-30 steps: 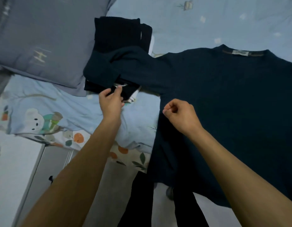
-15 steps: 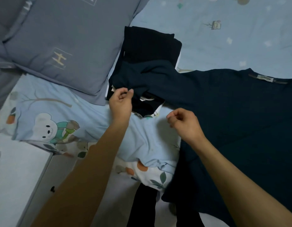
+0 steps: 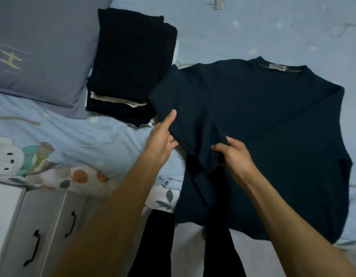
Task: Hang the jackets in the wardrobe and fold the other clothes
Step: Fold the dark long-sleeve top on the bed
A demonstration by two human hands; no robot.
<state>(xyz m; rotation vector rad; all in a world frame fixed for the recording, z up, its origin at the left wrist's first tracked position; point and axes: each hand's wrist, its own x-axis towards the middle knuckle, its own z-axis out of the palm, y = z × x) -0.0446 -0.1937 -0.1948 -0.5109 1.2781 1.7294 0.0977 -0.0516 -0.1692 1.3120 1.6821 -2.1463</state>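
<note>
Both hands have a grip on the left sleeve of the navy sweater (image 3: 273,136), folding it in over the body.

Left hand (image 3: 163,140) pinches the sleeve edge with fingers mostly straight, right hand (image 3: 233,154) has the cuff end bunched up, probably so it lands flat. Sweater's spread face-down on the bed (image 3: 273,27), collar at 12 o'clock. Folded dark stack (image 3: 131,66) sits at its 10 o'clock beside the gray pillow (image 3: 43,47), out of the way.

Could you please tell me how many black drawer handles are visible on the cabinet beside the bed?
3. One handle is on the right drawer front, one on the left front, and one just below it. Others may be hidden behind the left forearm or out of frame.
</note>
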